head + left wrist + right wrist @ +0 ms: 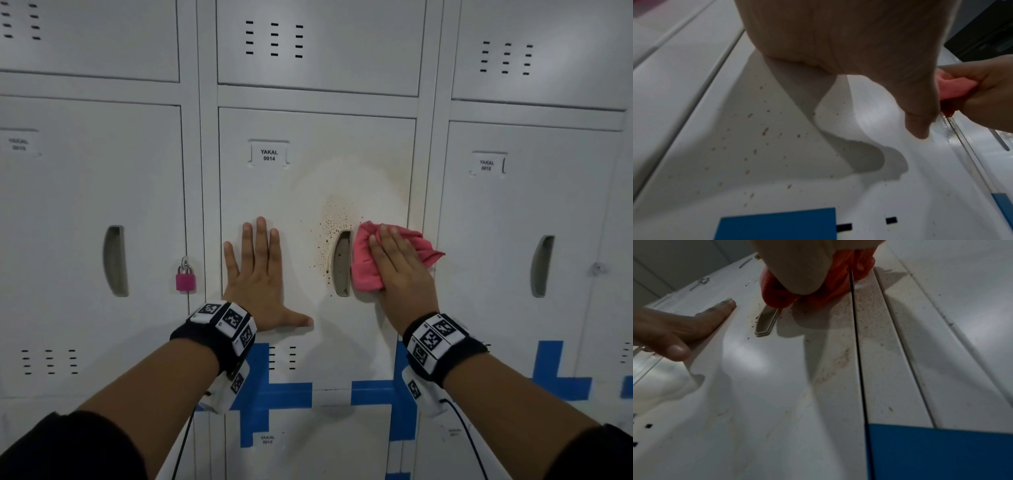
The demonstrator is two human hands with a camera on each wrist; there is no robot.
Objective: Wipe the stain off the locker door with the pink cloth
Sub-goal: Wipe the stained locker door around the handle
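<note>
The white locker door (274,205), labelled 0014, carries a brown speckled stain (334,226) just left of and above its recessed handle (342,263). More of the stain's specks (764,131) show in the left wrist view, and a faint smear (838,361) in the right wrist view. My right hand (399,267) holds the bunched pink cloth (364,263) against the door right of the handle. Its fingers lie over the cloth (955,87) with the thumb tucked under. My left hand (257,270) rests flat on the door's left half, fingers spread.
A pink padlock (186,275) hangs on the locker to the left. Blue tape strips (274,394) cross the lockers below the door. Similar grey lockers surround the door on all sides. Vent slots (282,358) sit under my left wrist.
</note>
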